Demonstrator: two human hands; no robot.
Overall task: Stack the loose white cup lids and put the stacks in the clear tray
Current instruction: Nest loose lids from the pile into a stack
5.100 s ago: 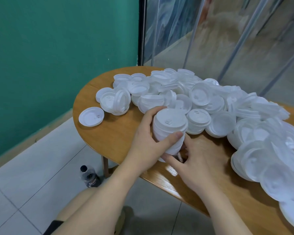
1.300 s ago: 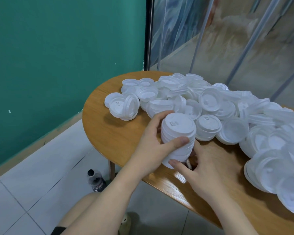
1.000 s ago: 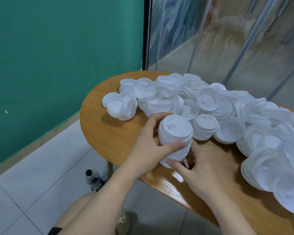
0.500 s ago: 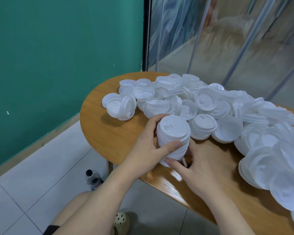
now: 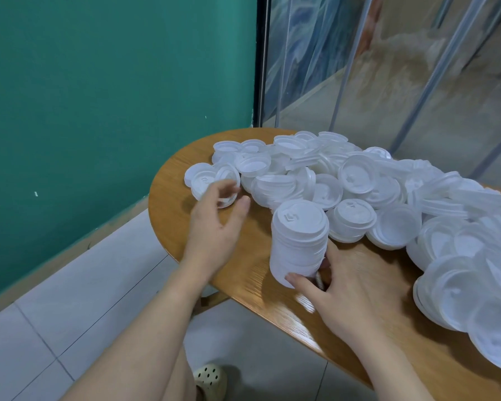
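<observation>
On a round wooden table (image 5: 185, 227) heaped with loose lids (image 5: 359, 180), the right hand (image 5: 350, 287) grips the foot of a lid stack (image 5: 298, 241); the left hand (image 5: 214, 224) hovers open, holding nothing, near the pile. The light, thin, slippery-looking plastic likely wants gripping by the rims. No tray shows.

You have: one counter (image 5: 185, 227); one tall stack of lids (image 5: 298, 241); loose white lids (image 5: 359, 180), too many to count; two hands; one shoe (image 5: 210, 380).

Round wooden table (image 5: 182, 180) against teal wall (image 5: 99, 82); perforated cream shoe (image 5: 210, 382) on tiled floor (image 5: 55, 285).
</observation>
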